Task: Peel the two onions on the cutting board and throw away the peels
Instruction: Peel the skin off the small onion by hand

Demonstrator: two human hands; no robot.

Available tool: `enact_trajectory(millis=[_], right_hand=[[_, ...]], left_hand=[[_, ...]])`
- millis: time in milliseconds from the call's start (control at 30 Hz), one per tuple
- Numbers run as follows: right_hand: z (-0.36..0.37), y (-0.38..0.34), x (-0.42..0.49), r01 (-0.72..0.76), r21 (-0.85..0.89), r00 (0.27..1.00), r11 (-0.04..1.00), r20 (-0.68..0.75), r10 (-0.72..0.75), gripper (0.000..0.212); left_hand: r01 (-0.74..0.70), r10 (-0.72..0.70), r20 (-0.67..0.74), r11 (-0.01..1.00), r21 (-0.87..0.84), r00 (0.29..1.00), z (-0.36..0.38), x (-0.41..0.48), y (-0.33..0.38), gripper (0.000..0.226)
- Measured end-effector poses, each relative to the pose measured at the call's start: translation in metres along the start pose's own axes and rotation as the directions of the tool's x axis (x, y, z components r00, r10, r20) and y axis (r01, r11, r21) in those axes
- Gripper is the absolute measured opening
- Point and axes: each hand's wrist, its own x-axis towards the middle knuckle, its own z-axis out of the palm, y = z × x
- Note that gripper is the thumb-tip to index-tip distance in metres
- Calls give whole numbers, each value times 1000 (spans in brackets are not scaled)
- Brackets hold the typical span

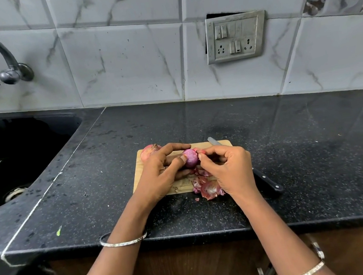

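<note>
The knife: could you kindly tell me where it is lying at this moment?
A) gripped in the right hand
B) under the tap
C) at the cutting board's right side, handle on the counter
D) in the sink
C: the knife lies with its blade tip over the cutting board and its dark handle on the counter, its middle hidden behind the right hand, which works at the onion.

Glossy purple peeled onion point(190, 158), pink-brown papery unpeeled onion point(150, 151), pale tan wooden cutting board point(140, 174), reddish-purple onion peels point(209, 189), black white-speckled stone bench point(295, 143), white wall tiles point(127, 58) veined grey like marble, black knife handle point(268, 181) with silver rivets
</note>
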Motion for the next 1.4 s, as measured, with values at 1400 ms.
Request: enact_trajectory(millis=[1400], right_hand=[[-1,-11,-3,-74,165,985,984,163,47,36]], left_hand=[[-95,97,-22,994,51,995,0,-3,4,31]])
